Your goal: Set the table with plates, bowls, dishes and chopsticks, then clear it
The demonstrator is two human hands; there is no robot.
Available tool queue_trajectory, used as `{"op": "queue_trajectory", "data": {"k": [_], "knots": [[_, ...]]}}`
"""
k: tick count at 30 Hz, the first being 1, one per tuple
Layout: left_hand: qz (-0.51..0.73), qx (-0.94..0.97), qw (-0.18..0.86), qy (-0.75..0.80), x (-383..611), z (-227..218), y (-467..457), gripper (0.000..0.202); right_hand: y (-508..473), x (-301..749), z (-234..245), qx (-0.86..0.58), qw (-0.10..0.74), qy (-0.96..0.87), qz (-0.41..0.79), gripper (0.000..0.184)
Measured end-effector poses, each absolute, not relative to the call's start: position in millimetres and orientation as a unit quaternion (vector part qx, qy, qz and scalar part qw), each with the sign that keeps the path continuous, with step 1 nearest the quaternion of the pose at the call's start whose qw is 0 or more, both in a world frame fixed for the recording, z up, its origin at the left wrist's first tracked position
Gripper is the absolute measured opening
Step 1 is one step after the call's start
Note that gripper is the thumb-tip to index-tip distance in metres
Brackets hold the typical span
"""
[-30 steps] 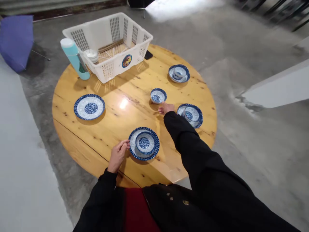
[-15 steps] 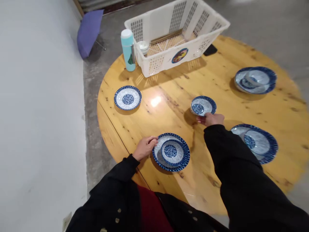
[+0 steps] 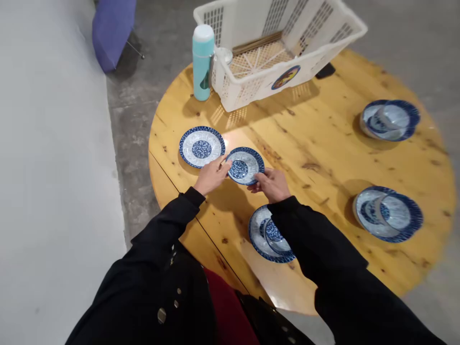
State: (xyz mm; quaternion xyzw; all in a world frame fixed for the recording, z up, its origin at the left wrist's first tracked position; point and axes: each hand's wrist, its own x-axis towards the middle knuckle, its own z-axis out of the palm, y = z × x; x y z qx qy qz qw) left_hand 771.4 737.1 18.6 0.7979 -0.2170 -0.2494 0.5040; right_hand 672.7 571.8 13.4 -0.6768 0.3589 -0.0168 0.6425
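Observation:
A small blue-and-white bowl [image 3: 245, 165] is held above the table between my two hands. My right hand [image 3: 272, 184] grips its right rim, with the thumb on top. At the bowl's left edge, the fingers of my left hand [image 3: 213, 175] are closed on the rim. Just behind my left hand lies a blue-rimmed plate [image 3: 201, 147], which the hand partly overlaps. Below the right wrist sits another plate [image 3: 258, 230] with a bowl [image 3: 273, 235] in it, both partly covered by the sleeve.
A white plastic basket [image 3: 258, 91] stands at the back, holding sticks and a white dish. Beside it are a turquoise bottle [image 3: 203, 64] and a black phone [image 3: 325, 71]. Two plates with bowls [image 3: 398, 215] [image 3: 404, 115] lie right. A purple umbrella [image 3: 112, 31] rests by the wall.
The small bowl has moved left in my right hand, toward the lone plate. My left hand has left the near plate's rim and come up to the bowl's left edge. The view has shifted.

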Motion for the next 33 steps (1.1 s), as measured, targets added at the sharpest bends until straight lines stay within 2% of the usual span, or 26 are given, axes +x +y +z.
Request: {"op": "queue_trajectory", "data": {"k": [4, 14, 33], "knots": [[-0.207, 0.839, 0.422, -0.276, 820, 22, 771, 0.024, 605, 717, 12, -0.695, 0.636, 0.335, -0.021, 0.003], [-0.209, 0.865, 0.346, -0.297, 921, 7, 784, 0.018, 632, 802, -17, -0.74, 0.562, 0.369, -0.001, 0.01], [-0.241, 0.841, 0.396, -0.278, 948, -39, 794, 0.01, 654, 809, -37, -0.743, 0.545, 0.388, 0.027, 0.015]]}}
